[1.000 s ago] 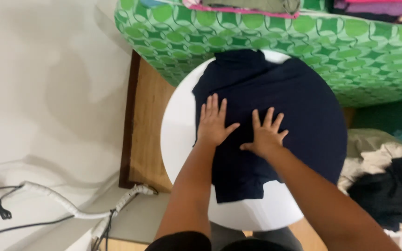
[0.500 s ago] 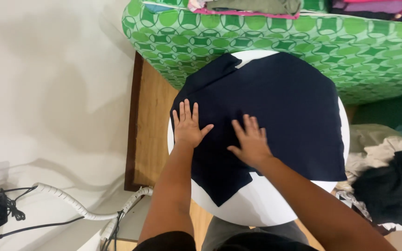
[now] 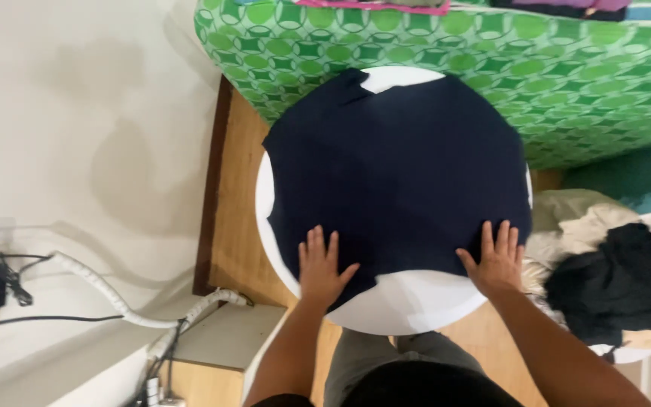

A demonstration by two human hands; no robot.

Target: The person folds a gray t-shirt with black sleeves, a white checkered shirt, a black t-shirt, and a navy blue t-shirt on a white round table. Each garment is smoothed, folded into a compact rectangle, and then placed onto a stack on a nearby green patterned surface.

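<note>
Fingers spread, the left hand [image 3: 323, 264] and right hand [image 3: 497, 260] press flat on the near edge of a dark navy garment [image 3: 397, 173], pinning it smooth across the round white table [image 3: 408, 305] beside the green patterned bed [image 3: 566, 83].

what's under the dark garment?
A round white table shows at the near, left and far edges around the dark navy garment. Both hands, left and right, press flat on its near edge. The tabletop beneath is covered.
</note>
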